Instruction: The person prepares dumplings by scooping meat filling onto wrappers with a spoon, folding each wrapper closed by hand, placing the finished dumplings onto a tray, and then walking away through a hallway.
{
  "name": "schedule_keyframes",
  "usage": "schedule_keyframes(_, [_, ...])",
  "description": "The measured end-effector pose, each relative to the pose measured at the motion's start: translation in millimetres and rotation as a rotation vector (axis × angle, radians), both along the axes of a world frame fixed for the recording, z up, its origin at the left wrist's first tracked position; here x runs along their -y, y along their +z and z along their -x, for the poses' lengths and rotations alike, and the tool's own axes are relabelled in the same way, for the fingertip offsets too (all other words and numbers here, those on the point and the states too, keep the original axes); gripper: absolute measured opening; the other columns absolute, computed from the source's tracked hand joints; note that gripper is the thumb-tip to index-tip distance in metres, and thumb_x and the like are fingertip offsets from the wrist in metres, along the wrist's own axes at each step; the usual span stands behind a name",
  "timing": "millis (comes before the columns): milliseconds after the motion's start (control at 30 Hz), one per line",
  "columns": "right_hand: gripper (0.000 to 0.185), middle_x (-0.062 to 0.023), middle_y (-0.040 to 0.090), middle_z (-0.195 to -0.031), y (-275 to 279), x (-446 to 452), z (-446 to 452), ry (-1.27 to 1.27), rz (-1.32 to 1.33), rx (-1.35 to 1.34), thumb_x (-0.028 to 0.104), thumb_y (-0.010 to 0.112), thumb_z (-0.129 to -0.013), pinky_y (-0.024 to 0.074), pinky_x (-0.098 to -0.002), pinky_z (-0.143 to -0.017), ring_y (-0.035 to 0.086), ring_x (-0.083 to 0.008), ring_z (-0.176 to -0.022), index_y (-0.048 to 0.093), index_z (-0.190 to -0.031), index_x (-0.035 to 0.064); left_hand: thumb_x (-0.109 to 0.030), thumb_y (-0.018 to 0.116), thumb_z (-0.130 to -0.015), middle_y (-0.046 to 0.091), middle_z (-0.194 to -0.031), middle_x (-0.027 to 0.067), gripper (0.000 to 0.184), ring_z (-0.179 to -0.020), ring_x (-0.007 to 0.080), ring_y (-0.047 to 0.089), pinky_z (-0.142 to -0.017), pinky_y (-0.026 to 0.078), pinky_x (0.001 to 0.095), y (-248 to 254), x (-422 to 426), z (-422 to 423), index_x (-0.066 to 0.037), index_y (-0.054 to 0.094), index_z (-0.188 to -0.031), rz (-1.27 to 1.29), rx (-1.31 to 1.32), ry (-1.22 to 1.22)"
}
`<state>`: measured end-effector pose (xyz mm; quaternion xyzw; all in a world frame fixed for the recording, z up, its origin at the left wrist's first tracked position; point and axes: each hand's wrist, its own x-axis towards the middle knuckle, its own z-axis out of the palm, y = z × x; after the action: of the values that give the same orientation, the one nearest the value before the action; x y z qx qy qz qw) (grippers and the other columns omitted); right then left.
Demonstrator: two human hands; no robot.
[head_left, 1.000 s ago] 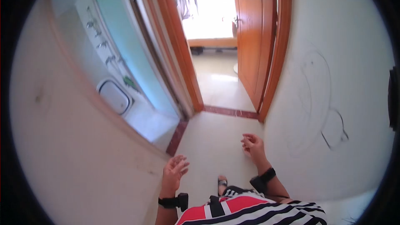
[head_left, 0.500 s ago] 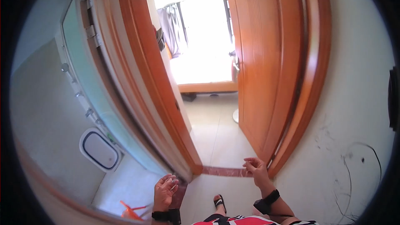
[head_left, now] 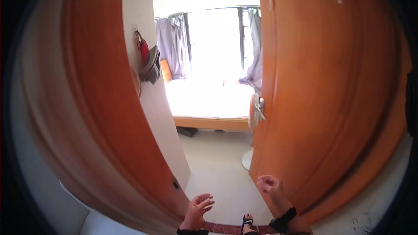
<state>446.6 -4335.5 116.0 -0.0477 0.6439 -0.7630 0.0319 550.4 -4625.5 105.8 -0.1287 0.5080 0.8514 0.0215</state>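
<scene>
My left hand (head_left: 198, 212) is at the bottom, near the left door frame (head_left: 98, 82), with its fingers loosely bent and apart and nothing in them. Over the doorway floor, close to the lower edge of the open wooden door (head_left: 322, 87), hovers my right hand (head_left: 271, 187). Its fingers are half curled, and I see no object in it. Neither hand visibly grips the door or its metal handle (head_left: 261, 109). A foot in a black sandal (head_left: 247, 223) is at the reddish threshold (head_left: 217, 228).
Beyond the doorway are a pale tiled floor (head_left: 213, 156) and a bed with a wooden edge (head_left: 213, 124). Caps (head_left: 151, 65) hang on the white wall at left. A round white base (head_left: 247, 160) stands beside the door. Grey curtains (head_left: 172, 45) flank a bright window.
I have moved forward into the doorway, so the door and bed look closer. The bathroom at left has mostly left view. Both hands still hold nothing visible.
</scene>
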Motion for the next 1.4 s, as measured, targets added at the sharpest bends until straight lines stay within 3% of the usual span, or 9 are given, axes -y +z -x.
schedule_keyframes(233, [0.018,-0.0056,0.067,-0.083,-29.2,64.8,251.5,0.186,0.023,0.024,0.012,0.061,-0.089,0.0465,-0.0224,-0.058,0.060,-0.0100,-0.067,0.063,-0.104,0.0024,-0.020,0.063,-0.089,0.059,-0.117,0.0059,0.041,-0.100,0.0179,0.060,-0.082,0.048,0.0315,-35.8,9.0,181.2,-0.007,0.051,-0.126,0.125,0.062,0.136])
schedule_keyframes(300, [0.018,-0.0063,0.067,-0.082,-19.3,80.1,316.7,0.272,0.036,0.059,0.011,0.061,-0.089,0.0465,-0.0227,-0.058,0.060,-0.0103,-0.067,0.063,-0.104,0.0022,-0.010,0.059,-0.090,0.059,-0.113,0.0100,0.033,-0.100,0.0212,0.061,-0.084,0.049,0.0342,-46.7,33.3,246.1,-0.002,0.050,-0.121,-0.030,0.037,0.204])
schedule_keyframes(467, [0.017,-0.0066,0.063,-0.075,8.8,171.0,431.8,0.460,0.044,-0.164,0.006,0.057,-0.089,0.0450,-0.0216,-0.053,0.056,-0.0097,-0.062,0.060,-0.104,-0.0003,-0.011,0.061,-0.089,0.057,-0.116,0.0083,0.037,-0.102,0.0161,0.059,-0.085,0.049,0.0290,41.6,57.5,307.7,-0.003,0.049,-0.124,0.524,-0.252,0.744])
schedule_keyframes(567, [0.020,-0.0059,0.062,-0.074,18.8,224.8,469.0,0.666,0.102,-0.130,0.006,0.058,-0.088,0.0442,-0.0213,-0.055,0.055,-0.0083,-0.061,0.059,-0.107,-0.0008,-0.006,0.060,-0.089,0.056,-0.117,0.0086,0.039,-0.101,0.0151,0.060,-0.087,0.050,0.0274,86.8,87.9,309.6,-0.002,0.046,-0.125,0.834,-0.288,1.006])
schedule_keyframes(767, [0.027,-0.0047,0.063,-0.073,56.6,356.0,475.1,1.171,0.003,-0.257,0.005,0.057,-0.088,0.0442,-0.0208,-0.056,0.055,-0.0076,-0.063,0.056,-0.114,0.0008,-0.004,0.058,-0.090,0.055,-0.116,0.0127,0.042,-0.098,0.0168,0.060,-0.087,0.050,0.0292,128.7,171.4,310.3,-0.001,0.042,-0.129,0.722,-0.429,1.457])
schedule_keyframes(833, [0.027,-0.0043,0.063,-0.073,20.3,363.0,497.4,1.259,-0.047,-0.253,0.005,0.058,-0.088,0.0443,-0.0206,-0.056,0.056,-0.0074,-0.063,0.056,-0.114,0.0018,-0.005,0.059,-0.089,0.054,-0.115,0.0132,0.044,-0.094,0.0166,0.059,-0.088,0.049,0.0296,98.9,169.8,317.0,-0.002,0.042,-0.129,0.888,-0.467,1.723])
schedule_keyframes(1000, [0.027,-0.0046,0.063,-0.073,3.5,416.7,549.3,1.354,-0.120,-0.245,0.005,0.058,-0.087,0.0434,-0.0203,-0.055,0.055,-0.0075,-0.061,0.056,-0.114,0.0003,-0.006,0.062,-0.088,0.054,-0.115,0.0128,0.052,-0.092,0.0160,0.058,-0.088,0.048,0.0307,97.7,199.9,303.3,-0.003,0.037,-0.133,0.914,-0.386,1.874])
schedule_keyframes(1267, [0.026,-0.0048,0.062,-0.072,-2.7,507.5,585.2,1.430,0.009,-0.091,0.007,0.059,-0.089,0.0418,-0.0205,-0.056,0.053,-0.0075,-0.061,0.056,-0.114,0.0004,-0.007,0.058,-0.087,0.054,-0.115,0.0136,0.072,-0.088,0.0162,0.059,-0.081,0.051,0.0300,202.6,283.3,251.1,-0.015,0.020,-0.147,1.267,-0.421,1.841])
schedule_keyframes(1400, [0.029,-0.0067,0.063,-0.075,-25.2,522.8,644.4,1.458,-0.076,-0.142,0.008,0.060,-0.089,0.0426,-0.0210,-0.056,0.055,-0.0091,-0.062,0.056,-0.117,0.0040,-0.014,0.059,-0.086,0.054,-0.122,0.0105,0.078,-0.091,0.0143,0.060,-0.079,0.053,0.0312,212.4,315.2,243.1,-0.021,0.014,-0.149,1.310,-0.058,1.857])
